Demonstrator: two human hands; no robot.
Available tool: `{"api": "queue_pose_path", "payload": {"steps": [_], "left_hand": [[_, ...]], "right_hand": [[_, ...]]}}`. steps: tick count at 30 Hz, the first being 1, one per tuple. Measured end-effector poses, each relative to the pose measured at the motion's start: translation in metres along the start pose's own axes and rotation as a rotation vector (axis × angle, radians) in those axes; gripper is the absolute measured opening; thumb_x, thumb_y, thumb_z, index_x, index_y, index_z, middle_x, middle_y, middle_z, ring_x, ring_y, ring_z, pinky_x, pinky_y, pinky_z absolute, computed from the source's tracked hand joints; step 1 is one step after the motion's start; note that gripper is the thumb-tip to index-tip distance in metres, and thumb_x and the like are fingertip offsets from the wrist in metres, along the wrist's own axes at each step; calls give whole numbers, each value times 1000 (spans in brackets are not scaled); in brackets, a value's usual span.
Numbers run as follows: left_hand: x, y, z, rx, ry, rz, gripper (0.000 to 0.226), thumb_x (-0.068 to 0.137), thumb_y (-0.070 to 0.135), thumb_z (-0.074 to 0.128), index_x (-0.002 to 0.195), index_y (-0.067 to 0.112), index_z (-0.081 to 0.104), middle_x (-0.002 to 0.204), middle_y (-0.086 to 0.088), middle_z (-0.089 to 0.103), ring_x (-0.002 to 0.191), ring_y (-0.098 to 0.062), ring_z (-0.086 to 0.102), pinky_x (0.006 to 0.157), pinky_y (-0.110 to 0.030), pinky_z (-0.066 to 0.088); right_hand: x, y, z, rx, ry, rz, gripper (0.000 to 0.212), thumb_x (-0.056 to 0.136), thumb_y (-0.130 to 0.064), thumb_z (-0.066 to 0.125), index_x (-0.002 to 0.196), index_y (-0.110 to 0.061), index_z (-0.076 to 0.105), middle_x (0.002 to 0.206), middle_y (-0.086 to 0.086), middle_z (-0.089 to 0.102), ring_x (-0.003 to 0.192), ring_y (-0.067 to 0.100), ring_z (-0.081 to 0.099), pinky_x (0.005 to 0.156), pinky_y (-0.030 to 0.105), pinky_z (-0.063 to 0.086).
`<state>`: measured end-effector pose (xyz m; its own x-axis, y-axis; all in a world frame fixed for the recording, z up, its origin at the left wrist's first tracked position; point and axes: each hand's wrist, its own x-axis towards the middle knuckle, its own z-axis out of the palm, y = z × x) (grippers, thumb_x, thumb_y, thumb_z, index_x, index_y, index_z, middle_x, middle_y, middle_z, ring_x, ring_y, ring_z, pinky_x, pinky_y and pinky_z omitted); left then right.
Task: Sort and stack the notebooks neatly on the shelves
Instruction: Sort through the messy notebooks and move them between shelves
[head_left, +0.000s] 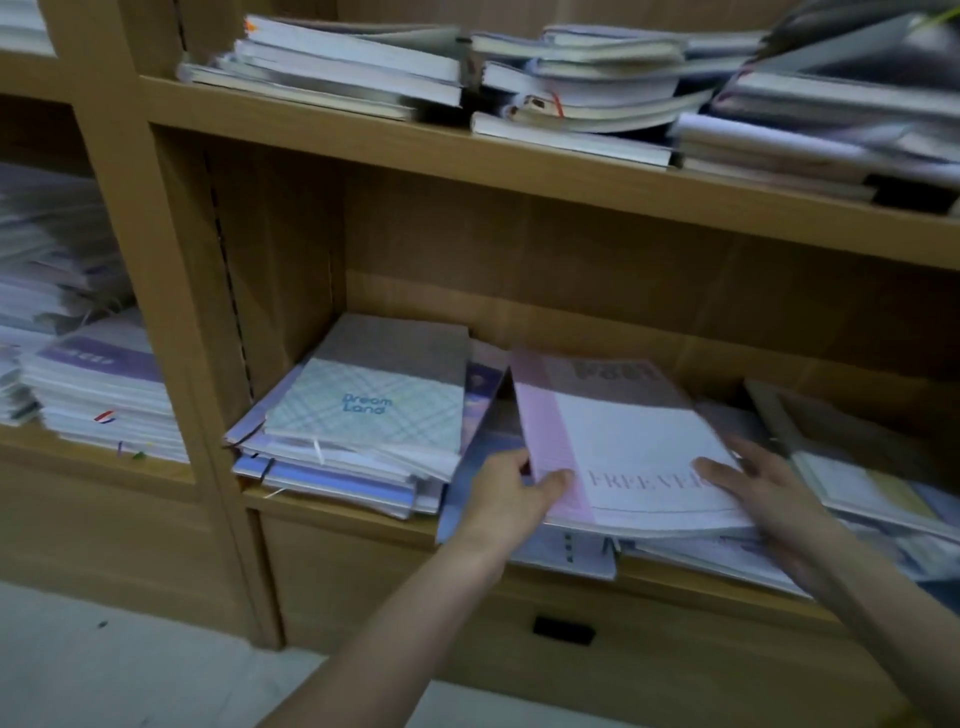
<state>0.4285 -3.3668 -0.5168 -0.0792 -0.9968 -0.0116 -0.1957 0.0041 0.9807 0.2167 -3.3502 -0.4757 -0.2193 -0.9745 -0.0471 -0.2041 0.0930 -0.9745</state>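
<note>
A: Status on the shelf unit (519, 156)?

B: Judging by how it lies, early to mid. The upper-shelf stacks (571, 88) at 12 o'clock are skewed, edges not flush. The side-bay pile (104, 395) at 9 o'clock is taller but ragged too.

A: Middle shelf?

B: The Dream Land stack (363, 415), left of centre, is roughly piled, with covers fanned out at the bottom. The right-hand pile (857, 483) at 3 o'clock is loose, and some books lean against the back. Nothing there reads as finished.

A: Which book is live?

B: The pink-and-white notebook (623, 447), "FREEVER" on the cover, just right of centre. It sits on top of the middle pile, with its front edge past the shelf lip. A dark cover tilts up in the gap between it and the Dream Land stack.

A: Hands?

B: The person's left hand (511, 488) grips the notebook's near-left corner, at the pink band: thumb on top of the cover, fingers curled under. The right hand (763, 483) lies flat on the near-right part of the cover, fingers straight and spread, pressing rather than grasping. Both forearms come in from 6 o'clock, the right from about 5.

A: Remaining?

B: Probably squaring this one, then nearly every other pile.
</note>
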Motion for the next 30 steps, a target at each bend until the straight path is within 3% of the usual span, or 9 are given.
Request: {"api": "queue_pose_path", "payload": {"steps": [8,12,15,18,20,23,26,28,30], "left_hand": [[-13,-40,-13,708,-38,169,41,91,17,54,131,8,49,137,-7,47,125,-18,45,99,-18,28],[0,-47,-21,942,-162,173,52,93,23,51,141,15,35,148,-4,34,136,-16,31,107,-17,18],[7,-58,-20,1056,-195,142,54,94,26,49,144,20,29,153,-2,22,140,-16,22,110,-18,15],[10,-62,-14,1067,-132,186,51,94,26,48,143,22,32,151,2,26,137,-17,25,109,-18,17],[11,-61,-8,1053,-87,222,50,94,26,47,142,22,34,148,3,30,134,-16,28,109,-20,19],[11,-55,14,979,-73,299,54,93,27,50,143,21,31,149,0,28,136,-18,26,111,-25,20],[11,-44,53,971,-150,427,57,94,30,47,146,27,23,152,4,21,139,-16,18,112,-27,16],[15,-38,79,990,-213,462,55,95,29,43,146,29,23,152,5,21,139,-16,18,111,-27,17],[19,-36,99,975,-258,443,52,97,27,41,146,28,24,152,2,22,138,-17,19,111,-28,19]], "right_hand": [[58,61,53,-470,53,73,58,94,-20,54,144,-5,29,134,18,48,110,35,56,94,46,47],[68,64,94,-570,-78,120,63,100,-22,42,148,2,9,149,18,29,129,33,42,102,33,36],[69,55,86,-673,-184,119,48,100,-24,42,140,2,32,139,15,44,125,30,45,94,29,39],[58,52,65,-575,-274,122,18,97,-20,48,96,-5,55,90,12,54,78,22,56,69,30,43],[48,53,48,-443,-289,61,21,95,-12,51,77,-5,57,71,17,50,60,19,50,65,31,46],[36,45,10,-420,-63,-107,14,93,-9,54,94,-8,68,95,8,68,87,17,62,88,30,50],[32,50,-44,-877,92,-228,28,92,-20,57,118,-10,62,117,3,62,113,21,54,94,29,40],[28,71,-76,-1142,62,-167,43,90,-25,60,130,-14,51,137,8,49,126,26,43,101,33,35],[19,96,-95,-1351,27,-108,64,90,-24,58,145,-25,27,154,9,16,140,30,21,112,39,24]]}}
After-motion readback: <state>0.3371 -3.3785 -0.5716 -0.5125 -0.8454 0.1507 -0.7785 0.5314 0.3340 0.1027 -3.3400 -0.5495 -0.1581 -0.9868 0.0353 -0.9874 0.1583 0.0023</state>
